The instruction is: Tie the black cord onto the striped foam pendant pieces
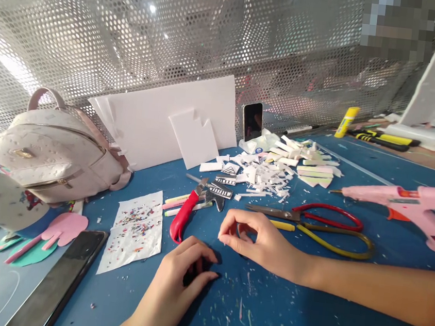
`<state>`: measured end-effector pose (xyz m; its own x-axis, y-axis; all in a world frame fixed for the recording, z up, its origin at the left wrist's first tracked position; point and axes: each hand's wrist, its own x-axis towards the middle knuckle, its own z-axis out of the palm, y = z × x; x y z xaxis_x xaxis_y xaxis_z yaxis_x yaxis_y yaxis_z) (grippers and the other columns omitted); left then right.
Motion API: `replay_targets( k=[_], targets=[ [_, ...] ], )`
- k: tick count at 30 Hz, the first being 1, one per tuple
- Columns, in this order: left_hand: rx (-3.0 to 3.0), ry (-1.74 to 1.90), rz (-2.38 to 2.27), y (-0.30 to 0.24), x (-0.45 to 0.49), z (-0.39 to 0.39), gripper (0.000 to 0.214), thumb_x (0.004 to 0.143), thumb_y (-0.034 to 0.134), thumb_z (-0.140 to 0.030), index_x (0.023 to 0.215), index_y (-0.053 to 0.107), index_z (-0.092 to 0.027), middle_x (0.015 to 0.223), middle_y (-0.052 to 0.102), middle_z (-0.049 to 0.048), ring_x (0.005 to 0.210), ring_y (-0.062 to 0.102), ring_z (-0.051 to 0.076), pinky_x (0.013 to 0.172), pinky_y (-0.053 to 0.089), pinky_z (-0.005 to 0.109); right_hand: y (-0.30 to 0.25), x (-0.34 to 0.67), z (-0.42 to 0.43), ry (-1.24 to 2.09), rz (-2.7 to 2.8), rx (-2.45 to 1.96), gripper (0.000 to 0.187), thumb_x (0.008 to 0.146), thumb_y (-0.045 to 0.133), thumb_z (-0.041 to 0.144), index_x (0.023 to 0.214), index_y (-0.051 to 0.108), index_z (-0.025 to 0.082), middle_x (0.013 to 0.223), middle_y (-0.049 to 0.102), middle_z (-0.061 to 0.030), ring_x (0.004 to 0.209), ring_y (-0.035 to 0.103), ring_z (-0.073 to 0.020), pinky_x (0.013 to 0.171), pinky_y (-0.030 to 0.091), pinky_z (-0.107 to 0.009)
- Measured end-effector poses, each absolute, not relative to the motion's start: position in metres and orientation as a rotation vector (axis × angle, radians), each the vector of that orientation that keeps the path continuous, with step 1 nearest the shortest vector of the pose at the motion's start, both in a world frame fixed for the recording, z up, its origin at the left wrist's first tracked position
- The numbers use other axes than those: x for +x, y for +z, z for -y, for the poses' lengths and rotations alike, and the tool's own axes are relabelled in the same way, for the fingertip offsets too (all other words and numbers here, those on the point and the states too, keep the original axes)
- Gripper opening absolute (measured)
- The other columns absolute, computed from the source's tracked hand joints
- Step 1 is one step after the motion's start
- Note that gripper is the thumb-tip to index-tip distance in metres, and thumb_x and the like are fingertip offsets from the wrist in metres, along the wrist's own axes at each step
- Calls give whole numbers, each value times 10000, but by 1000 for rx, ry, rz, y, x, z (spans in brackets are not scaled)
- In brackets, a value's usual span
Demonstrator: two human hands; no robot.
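Low over the blue table is my left hand, its fingers curled and its thumb held apart from them, with nothing visible between. My right hand rests to the right and a little farther back. Its thumb and index finger meet in a pinch; anything between them is too small to make out. A red-handled knife lies just beyond my left hand. Behind my right wrist are scissors with one red and one olive handle loop. A white paper sheet with many tiny coloured bits lies left of my left hand.
White foam scraps are piled at the back, near an upright phone. A pink glue gun lies right, a dark phone left. White boards lean behind; a backpack and yellow glue stick stand farther out.
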<state>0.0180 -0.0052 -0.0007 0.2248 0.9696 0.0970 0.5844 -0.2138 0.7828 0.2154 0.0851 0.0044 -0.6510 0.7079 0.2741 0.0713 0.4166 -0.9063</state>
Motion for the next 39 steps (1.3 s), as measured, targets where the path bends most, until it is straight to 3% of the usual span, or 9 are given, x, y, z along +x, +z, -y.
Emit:
replay_targets(
  k=[10, 16, 24, 33, 39],
  targets=[
    [1946, 814, -1387, -3, 15, 7, 111, 907, 578, -156, 823, 640, -191, 957, 622, 50, 720, 571, 145, 673, 469, 247, 4, 217, -85, 1241, 2023, -646, 104, 908, 620, 231, 823, 631, 173, 781, 616, 7, 641, 469, -107, 547, 371, -231],
    [1435, 1010, -1464, -2, 13, 8, 91, 829, 689, -235, 755, 676, -185, 653, 651, -13, 610, 592, 134, 587, 471, 215, 3, 219, -81, 1134, 2128, -570, 85, 905, 603, 202, 825, 618, 180, 786, 613, 10, 667, 491, -109, 568, 375, -238],
    [1126, 1201, -1285, -2, 17, 10, 94, 775, 771, -225, 789, 702, -162, 737, 765, 36, 648, 717, 161, 648, 583, 262, 2, 220, -78, 979, 2221, -413, 78, 872, 571, 137, 812, 572, 188, 753, 565, 8, 644, 463, -115, 585, 397, -248],
    [1120, 1211, -1214, -7, 12, 10, 136, 771, 807, -262, 721, 742, -154, 616, 753, 33, 528, 682, 132, 523, 558, 206, 1, 221, -77, 935, 2231, -347, 84, 870, 568, 135, 804, 561, 187, 752, 571, 0, 671, 462, -120, 608, 392, -259],
    [1007, 1257, -1185, -2, 20, 11, 129, 742, 834, -238, 717, 748, -145, 703, 784, 45, 574, 713, 129, 581, 584, 200, -1, 221, -77, 904, 2223, -321, 91, 859, 580, 136, 790, 551, 187, 740, 570, 2, 673, 456, -120, 612, 386, -262]
  ],
)
